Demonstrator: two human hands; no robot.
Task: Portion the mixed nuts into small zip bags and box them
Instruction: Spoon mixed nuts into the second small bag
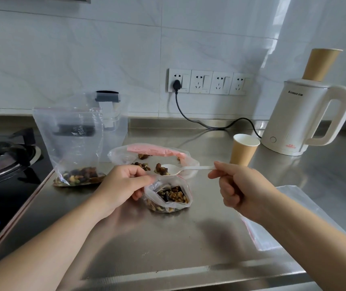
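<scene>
Fingers of the left hand [121,185] pinch the small zip bag [169,198] rim; right hand [239,185] fingers clamp the spoon [180,168] just beyond it, bare worktop [167,248] nearer.

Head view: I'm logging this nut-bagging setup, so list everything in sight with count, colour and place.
small zip bag: one, clear, part-filled with nuts, counter centre
large zip bag: one, clear, upright, nuts at its bottom, left of centre
pink-topped bag: one, clear, lying open behind the small bag, a few nuts inside
spoon: one, white plastic, bowl over the pink-topped bag
paper cup: two, brown; one on the counter, one inverted on the kettle
kettle: one, white, right rear
empty bags: flat clear stack, count unclear, right
clear container: one, dark clip, behind the large bag
sockets: four, white, wall; one plugged
gas hob: one, black, left
counter: steel
left hand: grip on the small bag's rim
right hand: pinches the spoon handle
</scene>
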